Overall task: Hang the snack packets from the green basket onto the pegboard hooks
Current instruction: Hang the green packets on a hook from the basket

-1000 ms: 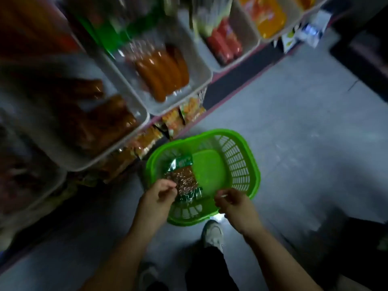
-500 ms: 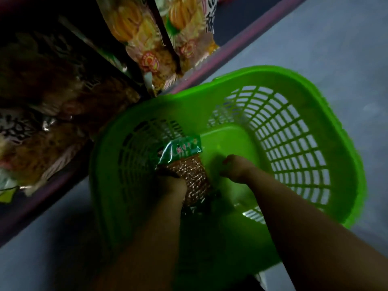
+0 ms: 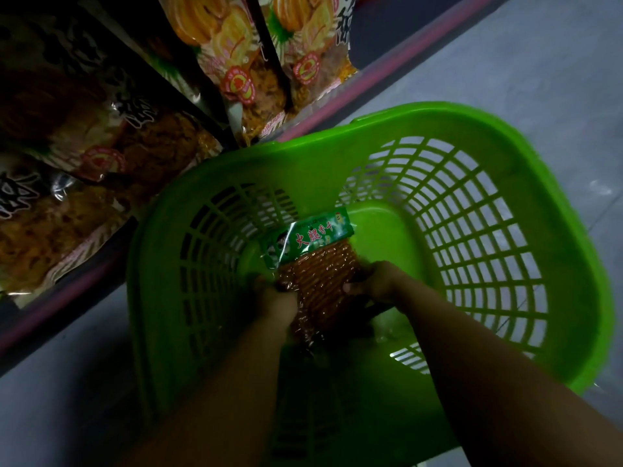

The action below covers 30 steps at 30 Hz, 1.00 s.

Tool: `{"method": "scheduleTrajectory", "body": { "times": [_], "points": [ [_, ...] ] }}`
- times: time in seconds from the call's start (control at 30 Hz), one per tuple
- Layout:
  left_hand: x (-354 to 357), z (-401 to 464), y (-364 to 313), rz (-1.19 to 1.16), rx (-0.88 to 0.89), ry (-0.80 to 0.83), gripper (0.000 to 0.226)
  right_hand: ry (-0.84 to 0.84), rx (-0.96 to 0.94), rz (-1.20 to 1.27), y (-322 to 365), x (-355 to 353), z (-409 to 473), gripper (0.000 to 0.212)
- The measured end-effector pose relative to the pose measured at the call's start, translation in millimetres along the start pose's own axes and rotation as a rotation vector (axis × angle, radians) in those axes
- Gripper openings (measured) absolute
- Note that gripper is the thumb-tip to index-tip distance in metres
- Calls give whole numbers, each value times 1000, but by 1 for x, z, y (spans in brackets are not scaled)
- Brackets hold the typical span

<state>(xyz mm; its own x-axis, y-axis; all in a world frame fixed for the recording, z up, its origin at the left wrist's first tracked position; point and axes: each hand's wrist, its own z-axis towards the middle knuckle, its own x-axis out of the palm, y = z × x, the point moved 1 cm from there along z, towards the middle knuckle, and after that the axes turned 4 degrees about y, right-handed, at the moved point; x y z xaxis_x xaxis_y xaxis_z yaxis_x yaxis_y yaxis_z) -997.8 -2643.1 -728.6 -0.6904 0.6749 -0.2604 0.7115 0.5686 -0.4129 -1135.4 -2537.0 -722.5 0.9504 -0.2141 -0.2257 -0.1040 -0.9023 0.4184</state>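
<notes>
While both hands reach inside the green plastic lattice basket (image 3: pixel 499 251), the left hand (image 3: pixel 274 296) and right hand (image 3: pixel 377 281) grip the green-topped clear snack packet (image 3: pixel 317 261) by its sides

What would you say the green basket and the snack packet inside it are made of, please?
The green latticed basket looks like moulded plastic: uniform colour, a smooth, faintly glossy rim and grid-cut walls. The clear-bodied snack packet with a green header seems to be thin glossy plastic film: it crinkles, glints, and shows the brown contents through it.
</notes>
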Motion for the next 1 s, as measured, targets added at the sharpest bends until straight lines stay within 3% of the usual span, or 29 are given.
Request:
{"method": "scheduleTrajectory", "body": {
  "times": [0.1,0.2,0.4,0.47,0.57,0.63,0.8,0.87,1.0],
  "points": [
    [0,-2,0,-18,-45,56,45,-53,101,19,-5,-12,-2,42],
    [0,-6,-3,-1,-40,130,35,-59,182,72,-11,-23,-8,37],
    [3,-10,-7,-86,19,186,24,22,122,311,-5,-35,-31,29],
    [2,-24,-14,-225,36,100,23,-72,100,375,3,-34,-47,27],
    [-8,-67,-22,-269,148,-175,22,-165,56,503,19,-30,-87,24],
    [-27,-114,-29,-299,210,-256,18,-135,12,521,32,-30,-126,17],
    [-107,-258,-60,-275,380,-414,16,-76,-164,620,81,-47,-277,29],
    [-143,-323,-79,-254,384,-485,28,-73,-227,657,106,-55,-349,32],
    [-209,-456,-131,-382,419,-560,22,53,-329,686,182,-63,-492,34]
  ]
}}
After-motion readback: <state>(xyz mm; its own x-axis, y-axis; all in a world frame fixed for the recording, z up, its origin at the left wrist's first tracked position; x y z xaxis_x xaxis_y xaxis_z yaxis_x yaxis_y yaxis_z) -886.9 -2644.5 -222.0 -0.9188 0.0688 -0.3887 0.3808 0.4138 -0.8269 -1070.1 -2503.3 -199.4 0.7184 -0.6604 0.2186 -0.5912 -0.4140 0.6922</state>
